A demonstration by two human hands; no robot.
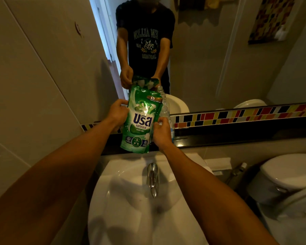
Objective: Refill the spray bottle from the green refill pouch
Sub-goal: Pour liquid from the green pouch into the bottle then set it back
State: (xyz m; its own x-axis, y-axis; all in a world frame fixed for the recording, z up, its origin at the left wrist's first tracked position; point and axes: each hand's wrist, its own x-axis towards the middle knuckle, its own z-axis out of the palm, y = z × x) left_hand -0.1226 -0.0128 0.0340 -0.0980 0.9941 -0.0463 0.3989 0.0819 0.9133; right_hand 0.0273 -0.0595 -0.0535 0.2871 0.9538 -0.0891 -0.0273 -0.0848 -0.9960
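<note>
The green refill pouch [141, 119] with white lettering is held upright above the dark ledge behind the sink. My left hand [117, 114] grips its left edge near the middle. My right hand [162, 132] holds its lower right edge. A clear plastic bottle [164, 106] stands on the ledge right behind the pouch's right side, mostly hidden by the pouch and my right hand; its open neck shows near the pouch's top, with no spray head visible.
A white sink [131, 175] with a chrome tap [153, 179] lies below my arms. A mirror above the dark ledge [228, 137] reflects me. A white toilet tank [290, 172] stands at the right, a tiled wall at the left.
</note>
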